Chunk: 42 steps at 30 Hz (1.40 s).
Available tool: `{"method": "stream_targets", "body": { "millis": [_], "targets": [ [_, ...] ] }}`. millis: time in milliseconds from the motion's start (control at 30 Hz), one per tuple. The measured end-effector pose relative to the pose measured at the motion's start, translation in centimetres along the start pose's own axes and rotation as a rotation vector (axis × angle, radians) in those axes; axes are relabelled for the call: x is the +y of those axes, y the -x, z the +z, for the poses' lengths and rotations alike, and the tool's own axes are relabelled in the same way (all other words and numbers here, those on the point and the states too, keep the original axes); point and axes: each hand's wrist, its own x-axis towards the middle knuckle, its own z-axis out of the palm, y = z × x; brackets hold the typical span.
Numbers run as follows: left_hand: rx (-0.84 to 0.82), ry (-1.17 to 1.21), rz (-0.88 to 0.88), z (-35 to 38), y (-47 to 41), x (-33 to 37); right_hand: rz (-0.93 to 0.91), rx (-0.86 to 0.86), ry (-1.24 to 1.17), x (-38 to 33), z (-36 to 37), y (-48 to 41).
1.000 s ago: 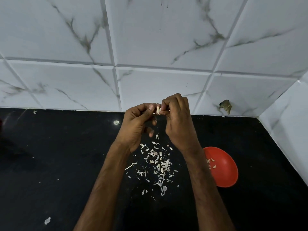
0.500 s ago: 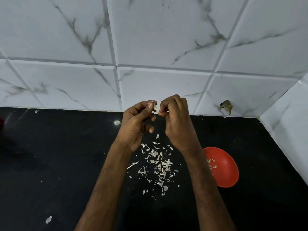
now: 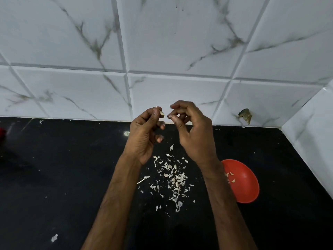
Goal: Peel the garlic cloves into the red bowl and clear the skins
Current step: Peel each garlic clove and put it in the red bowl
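Okay, both hands were raised over the back part of the black countertop [image 3: 54,177], in front of the white marbled tiled wall [image 3: 180,42]. The left hand [image 3: 144,138] pinched a garlic clove [image 3: 162,113] between thumb and forefinger, pale tip sticking out toward the right, with the other fingers loosely curled below it. The right hand [image 3: 193,136] sat just beside it, not touching, fingers curled and thumb tip close to the forefinger. I saw a pale speck at the thumb tip but couldn't tell from my feed whether it was a scrap of skin or just the nail, so I couldn't call that grip. The skins [image 3: 173,177] lay scattered in a loose heap on the countertop, below and between the two wrists, roughly mid-depth. The red bowl [image 3: 247,188] sat toward the right edge, near side partly hidden behind the right forearm, with a few peeled cloves [image 3: 232,177] inside by its left wall. It was near the skin heap but apart from it. One stray flake [image 3: 54,238] lay well apart near the front left. A red object [image 3: 2,131] was cut off at the left edge, unidentifiable. I logged a chipped spot [image 3: 245,115] in the wall just above the back edge, near the back right corner.
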Motion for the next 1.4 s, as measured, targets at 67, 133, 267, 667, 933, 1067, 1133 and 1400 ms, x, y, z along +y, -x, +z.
{"method": "stream_targets", "body": {
  "millis": [67, 133, 267, 667, 933, 1067, 1133, 1400],
  "targets": [
    [-0.007, -0.004, -0.005, 0.0, 0.0, 0.0, -0.057, -0.004, 0.051, -0.2, 0.2, 0.0],
    [-0.014, 0.004, -0.011, 0.0, 0.1, -0.1, -0.089, -0.004, 0.083, -0.3, 0.6, 0.1],
    [-0.039, -0.027, -0.003, -0.3, 0.2, -0.1, -0.123, -0.003, 0.146, -0.4, 0.9, 0.2],
    [-0.046, -0.21, 0.045, -0.8, 0.3, -0.1, -0.146, 0.021, 0.256, -0.2, 0.5, 0.4],
    [-0.062, -0.187, 0.002, -0.4, 0.7, 0.0, -0.033, 0.023, 0.055, -0.4, 0.4, 0.7],
    [-0.091, -0.157, -0.031, -0.7, 0.7, 0.0, 0.104, -0.025, -0.121, -0.6, 0.3, 0.8],
    [-0.1, -0.141, -0.043, -0.6, 0.7, 0.1, 0.15, -0.038, -0.173, -0.7, 0.2, 0.8],
    [-0.095, -0.106, -0.047, -0.4, 1.0, 0.1, 0.179, -0.089, -0.17, -1.0, 0.0, 1.0]
  ]
}}
